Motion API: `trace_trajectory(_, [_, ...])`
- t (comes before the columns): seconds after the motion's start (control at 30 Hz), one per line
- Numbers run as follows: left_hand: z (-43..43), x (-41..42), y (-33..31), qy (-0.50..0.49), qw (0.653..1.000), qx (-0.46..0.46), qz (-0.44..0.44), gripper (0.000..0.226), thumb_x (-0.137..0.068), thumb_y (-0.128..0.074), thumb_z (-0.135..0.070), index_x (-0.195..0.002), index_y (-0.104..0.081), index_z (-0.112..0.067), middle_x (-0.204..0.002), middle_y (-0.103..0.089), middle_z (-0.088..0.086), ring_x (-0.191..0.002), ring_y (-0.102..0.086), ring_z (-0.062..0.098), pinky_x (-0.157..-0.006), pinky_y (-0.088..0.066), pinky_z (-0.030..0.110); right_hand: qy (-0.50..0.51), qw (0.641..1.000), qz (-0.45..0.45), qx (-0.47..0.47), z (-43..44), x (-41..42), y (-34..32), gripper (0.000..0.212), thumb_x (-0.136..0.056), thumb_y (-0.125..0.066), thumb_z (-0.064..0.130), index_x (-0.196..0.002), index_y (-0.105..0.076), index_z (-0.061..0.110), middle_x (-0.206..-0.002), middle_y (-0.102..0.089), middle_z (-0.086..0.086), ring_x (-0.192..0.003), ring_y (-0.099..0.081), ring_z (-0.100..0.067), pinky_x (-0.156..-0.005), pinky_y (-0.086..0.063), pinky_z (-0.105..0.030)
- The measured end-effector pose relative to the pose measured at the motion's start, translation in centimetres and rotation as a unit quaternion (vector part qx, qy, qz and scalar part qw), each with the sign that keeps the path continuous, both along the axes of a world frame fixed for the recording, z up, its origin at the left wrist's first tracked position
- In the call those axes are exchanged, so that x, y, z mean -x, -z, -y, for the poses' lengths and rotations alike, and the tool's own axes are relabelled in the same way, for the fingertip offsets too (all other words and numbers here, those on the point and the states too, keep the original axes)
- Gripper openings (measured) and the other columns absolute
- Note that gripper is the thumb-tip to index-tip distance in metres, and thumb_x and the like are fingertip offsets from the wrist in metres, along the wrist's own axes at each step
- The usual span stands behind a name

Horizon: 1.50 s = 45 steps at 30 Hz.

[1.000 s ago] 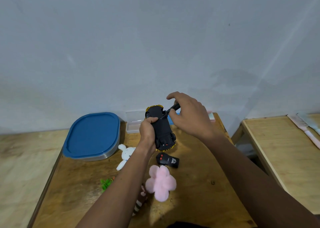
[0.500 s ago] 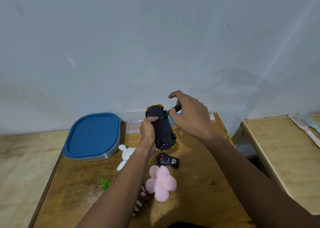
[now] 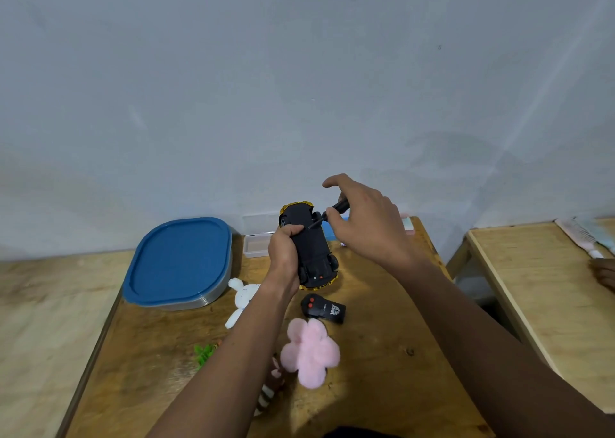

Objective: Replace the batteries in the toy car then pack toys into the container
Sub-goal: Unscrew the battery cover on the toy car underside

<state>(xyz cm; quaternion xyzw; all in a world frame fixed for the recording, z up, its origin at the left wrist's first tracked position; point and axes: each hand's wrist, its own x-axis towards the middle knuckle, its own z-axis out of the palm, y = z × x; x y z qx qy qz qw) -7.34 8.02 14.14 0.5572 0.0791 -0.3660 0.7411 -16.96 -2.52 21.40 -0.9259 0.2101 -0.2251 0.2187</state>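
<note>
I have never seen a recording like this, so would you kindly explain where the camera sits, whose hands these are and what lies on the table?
There is no machine: a person wears the camera on the head, looking down at their own hands. The left hand grips an upturned toy car; the right hand holds a screwdriver against its underside. On the wooden table lie a blue-lidded container, a white rabbit plush, a black remote control and a pink flower plush.
</note>
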Motion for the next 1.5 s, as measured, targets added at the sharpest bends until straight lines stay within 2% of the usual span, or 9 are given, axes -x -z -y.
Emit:
trace_trajectory(0.23, [-0.1, 0.0, -0.1, -0.004, 1.000, 0.003, -0.005, 0.041, -0.089, -0.052, -0.016, -0.126, -0.060, 0.002, -0.093, -0.070, 0.017, -0.068, -0.066, 0.029, -0.056, -0.057, 0.035, 0.031, 0.998, -0.034, 0.042, 0.7, -0.4, 0.6, 0.029, -0.097, -0.043, 0.056, -0.105, -0.059, 0.033, -0.070, -0.062, 0.012, -0.081, -0.062, -0.024, -0.067, -0.045, -0.034])
trace_trajectory(0.37, [-0.2, 0.2, -0.3, 0.000, 1.000, 0.001, -0.012, 0.043, -0.090, -0.051, -0.016, -0.129, -0.058, 0.003, -0.090, -0.068, 0.016, -0.064, -0.065, 0.027, -0.050, -0.056, 0.032, 0.026, 0.999, -0.026, 0.014, 0.8, -0.4, 0.7, 0.020, -0.099, -0.047, 0.038, -0.116, -0.057, 0.034, -0.070, -0.058, 0.014, -0.082, -0.062, -0.023, -0.068, -0.046, -0.034])
trace_trajectory(0.53, [-0.2, 0.3, -0.4, -0.006, 1.000, 0.000, -0.007, 0.047, -0.089, -0.052, -0.016, -0.132, -0.056, 0.002, -0.091, -0.068, 0.016, -0.067, -0.065, 0.028, -0.053, -0.057, 0.035, -0.002, 0.999, -0.031, -0.015, 0.4, 0.1, 0.1, 0.038, -0.092, -0.053, 0.029, -0.129, -0.048, 0.037, -0.078, -0.055, 0.024, -0.090, -0.061, -0.016, -0.075, -0.050, -0.036])
trace_trajectory(0.7, [-0.3, 0.4, -0.8, -0.008, 1.000, 0.000, -0.003, 0.048, -0.088, -0.052, -0.018, -0.131, -0.057, 0.003, -0.096, -0.069, 0.018, -0.071, -0.065, 0.031, -0.059, -0.057, 0.037, 0.049, 0.997, -0.051, 0.033, 0.8, -0.1, 0.5, 0.031, -0.098, -0.042, 0.054, -0.109, -0.062, 0.032, -0.081, -0.068, 0.012, -0.086, -0.060, -0.023, -0.066, -0.040, -0.033])
trace_trajectory(0.83, [-0.3, 0.5, -1.0, -0.008, 1.000, 0.000, 0.001, 0.049, -0.087, -0.053, -0.019, -0.131, -0.057, 0.003, -0.098, -0.068, 0.019, -0.072, -0.065, 0.032, -0.063, -0.058, 0.040, 0.030, 0.998, -0.046, -0.011, 0.8, -0.2, 0.7, 0.019, -0.098, -0.050, 0.041, -0.110, -0.062, 0.034, -0.075, -0.065, 0.013, -0.086, -0.062, -0.021, -0.064, -0.039, -0.031])
trace_trajectory(1.0, [-0.4, 0.4, -1.0, -0.006, 1.000, 0.009, 0.005, 0.049, -0.087, -0.053, -0.018, -0.132, -0.056, 0.002, -0.096, -0.069, 0.019, -0.072, -0.066, 0.031, -0.065, -0.058, 0.041, -0.002, 0.998, -0.054, -0.031, 0.5, 0.1, 0.2, 0.031, -0.089, -0.054, 0.034, -0.120, -0.057, 0.036, -0.092, -0.068, 0.012, -0.092, -0.061, -0.020, -0.074, -0.049, -0.034])
trace_trajectory(1.23, [-0.6, 0.5, -0.9, 0.020, 1.000, 0.019, 0.006, 0.027, -0.092, -0.049, -0.022, -0.109, -0.059, -0.002, -0.080, -0.064, 0.015, -0.062, -0.061, 0.029, -0.064, -0.055, 0.042, 0.032, 0.993, -0.107, 0.035, 0.6, -0.1, 0.6, 0.038, -0.099, -0.043, 0.050, -0.090, -0.071, 0.026, -0.070, -0.065, 0.004, -0.080, -0.061, -0.024, -0.060, -0.039, -0.030])
trace_trajectory(1.37, [-0.6, 0.4, -0.5, 0.023, 0.999, 0.012, 0.040, 0.024, -0.097, -0.049, -0.025, -0.103, -0.061, -0.006, -0.080, -0.063, 0.014, -0.062, -0.062, 0.026, -0.061, -0.056, 0.039, 0.009, 0.996, -0.084, -0.007, 0.5, 0.1, 0.5, 0.016, -0.092, -0.056, 0.039, -0.096, -0.070, 0.033, -0.081, -0.071, 0.009, -0.087, -0.064, -0.018, -0.069, -0.050, -0.033])
trace_trajectory(1.5, [-0.6, 0.3, -0.7, 0.018, 0.999, 0.010, 0.036, 0.023, -0.098, -0.048, -0.023, -0.106, -0.061, -0.005, -0.079, -0.066, 0.013, -0.060, -0.064, 0.025, -0.057, -0.057, 0.037, -0.013, 0.995, -0.102, -0.010, 0.4, 0.3, 0.5, 0.017, -0.085, -0.063, 0.033, -0.100, -0.069, 0.036, -0.090, -0.071, 0.011, -0.092, -0.064, -0.015, -0.076, -0.054, -0.036])
